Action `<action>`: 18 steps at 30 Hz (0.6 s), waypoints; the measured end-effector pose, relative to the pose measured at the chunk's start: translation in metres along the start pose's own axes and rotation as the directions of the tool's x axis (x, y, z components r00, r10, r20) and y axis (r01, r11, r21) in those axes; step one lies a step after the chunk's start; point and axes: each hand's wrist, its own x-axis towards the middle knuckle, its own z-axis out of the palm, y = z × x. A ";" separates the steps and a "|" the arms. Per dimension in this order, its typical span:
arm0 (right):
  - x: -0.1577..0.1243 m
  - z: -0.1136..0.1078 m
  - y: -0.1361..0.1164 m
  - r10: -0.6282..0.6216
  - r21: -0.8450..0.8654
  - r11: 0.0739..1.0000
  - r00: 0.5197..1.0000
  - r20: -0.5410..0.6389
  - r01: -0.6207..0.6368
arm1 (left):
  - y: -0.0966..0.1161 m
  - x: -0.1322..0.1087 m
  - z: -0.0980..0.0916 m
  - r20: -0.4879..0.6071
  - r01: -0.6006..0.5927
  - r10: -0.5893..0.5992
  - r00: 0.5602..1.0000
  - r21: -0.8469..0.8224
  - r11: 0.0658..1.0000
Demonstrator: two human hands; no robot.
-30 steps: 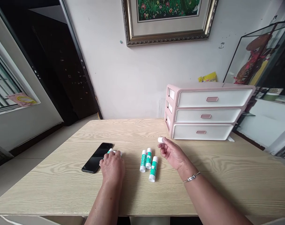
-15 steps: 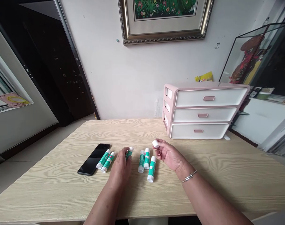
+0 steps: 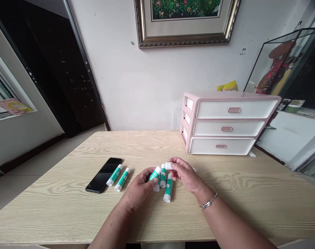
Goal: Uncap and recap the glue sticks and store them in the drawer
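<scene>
My left hand (image 3: 140, 186) is closed round a green and white glue stick (image 3: 155, 173), tilted above the table. Between the thumb and fingers of my right hand (image 3: 184, 173) is a white cap (image 3: 169, 166), close to the right of that stick. Under and beside the hands lie a green tube (image 3: 163, 176) and another glue stick (image 3: 168, 188); one more is mostly hidden behind my left hand. Left of my left hand, two glue sticks (image 3: 114, 175) (image 3: 122, 180) lie side by side. A small white thing (image 3: 194, 169) shows partly behind my right hand.
A black phone (image 3: 103, 175) lies at the left on the wooden table (image 3: 69, 207). A pink and white drawer unit (image 3: 226, 128) stands at the back right against the wall, with a yellow packet (image 3: 227, 86) behind its top.
My left hand has moved right and raised its glue stick toward the cap. My right hand has turned and come slightly lower with the cap. The view has shifted a little.
</scene>
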 end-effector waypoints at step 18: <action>-0.008 0.015 0.000 -0.099 -0.192 0.976 0.995 0.014 0.100 | 0.006 -0.002 0.002 -0.030 0.000 0.012 0.999 0.375 0.927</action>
